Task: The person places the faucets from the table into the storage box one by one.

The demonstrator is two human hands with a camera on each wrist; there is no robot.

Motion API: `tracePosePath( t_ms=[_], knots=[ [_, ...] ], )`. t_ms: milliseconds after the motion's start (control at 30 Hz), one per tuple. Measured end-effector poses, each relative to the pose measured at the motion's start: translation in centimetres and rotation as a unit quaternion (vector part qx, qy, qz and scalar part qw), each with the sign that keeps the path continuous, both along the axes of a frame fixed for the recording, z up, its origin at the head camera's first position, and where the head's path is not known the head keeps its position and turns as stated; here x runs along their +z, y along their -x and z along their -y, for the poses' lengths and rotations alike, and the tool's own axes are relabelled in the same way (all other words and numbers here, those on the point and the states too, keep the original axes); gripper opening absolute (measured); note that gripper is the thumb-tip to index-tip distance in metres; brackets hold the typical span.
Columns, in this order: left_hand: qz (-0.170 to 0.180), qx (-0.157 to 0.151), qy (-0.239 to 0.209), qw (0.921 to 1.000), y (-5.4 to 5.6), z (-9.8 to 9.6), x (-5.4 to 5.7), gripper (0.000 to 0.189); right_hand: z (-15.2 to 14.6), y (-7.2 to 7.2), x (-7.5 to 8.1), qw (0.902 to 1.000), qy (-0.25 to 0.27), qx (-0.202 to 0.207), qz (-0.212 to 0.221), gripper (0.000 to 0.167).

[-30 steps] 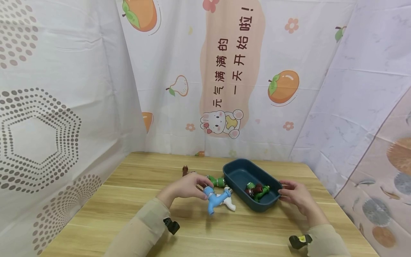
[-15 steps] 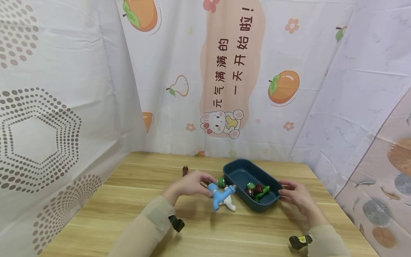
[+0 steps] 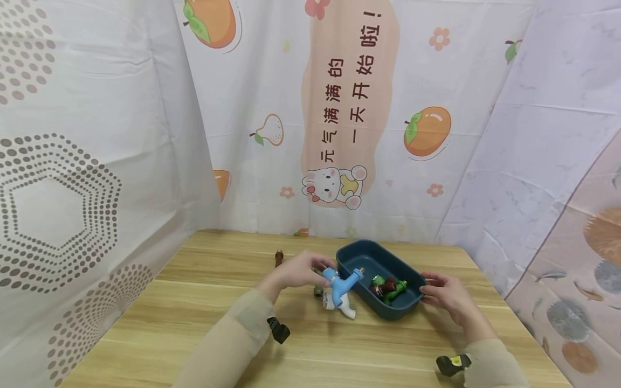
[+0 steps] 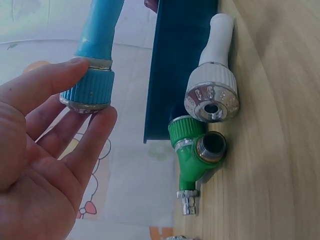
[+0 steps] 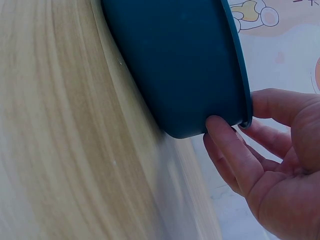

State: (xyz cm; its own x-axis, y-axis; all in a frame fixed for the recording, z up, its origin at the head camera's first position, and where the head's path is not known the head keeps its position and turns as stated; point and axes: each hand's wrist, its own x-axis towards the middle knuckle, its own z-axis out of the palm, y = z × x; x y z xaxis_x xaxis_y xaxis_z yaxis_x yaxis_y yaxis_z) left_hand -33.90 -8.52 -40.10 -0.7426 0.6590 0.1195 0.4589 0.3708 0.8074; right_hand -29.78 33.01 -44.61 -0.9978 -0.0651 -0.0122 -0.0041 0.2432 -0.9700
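Note:
My left hand pinches a blue plastic tap by its ribbed knob, thumb on one side and fingers on the other, lifted in the air beside the tub. Below it on the table lies a white tap, and a green tap lies close by, mostly covered by my hand in the head view. My right hand grips the near right end of a dark blue tub, with fingers at its rim and outer wall. Inside the tub are a dark red tap and green tap parts.
A brown tap lies behind my left hand, partly hidden. The wooden table ends at a printed curtain at the back, with more hanging cloth on both sides.
My left hand has carried the blue tap to the right and upward, up to the tub's left side. The right hand and the tub have stayed in place.

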Motion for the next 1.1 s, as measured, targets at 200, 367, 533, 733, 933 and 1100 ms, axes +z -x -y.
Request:
tracePosePath(
  t_ms=[200,367,533,733,933,1100],
  knots=[
    [0.006,0.018,-0.002,0.9998,0.5,-1.0,0.0,0.039,0.0,-0.1,0.0,1.0000,0.000,-0.002,0.000,0.056],
    [0.011,0.043,0.001,0.9990,0.9,-1.7,0.1,0.036,0.1,-0.2,0.1,1.0000,-0.002,-0.004,0.001,0.056],
    [0.008,0.060,0.005,0.9981,1.5,-2.4,0.1,0.035,0.1,-0.2,0.1,1.0000,-0.002,-0.004,-0.001,0.056],
    [0.006,0.078,0.000,0.9969,1.9,-3.2,0.3,0.035,0.0,0.0,0.0,1.0000,-0.001,-0.003,-0.001,0.056],
    [-0.004,0.104,-0.014,0.9944,2.4,-4.1,0.4,0.036,0.0,0.0,0.0,1.0000,-0.003,-0.003,0.000,0.057],
    [-0.003,0.124,-0.026,0.9920,2.7,-5.2,0.4,0.037,-0.1,0.0,0.0,1.0000,-0.002,-0.002,-0.001,0.057]
  ],
)
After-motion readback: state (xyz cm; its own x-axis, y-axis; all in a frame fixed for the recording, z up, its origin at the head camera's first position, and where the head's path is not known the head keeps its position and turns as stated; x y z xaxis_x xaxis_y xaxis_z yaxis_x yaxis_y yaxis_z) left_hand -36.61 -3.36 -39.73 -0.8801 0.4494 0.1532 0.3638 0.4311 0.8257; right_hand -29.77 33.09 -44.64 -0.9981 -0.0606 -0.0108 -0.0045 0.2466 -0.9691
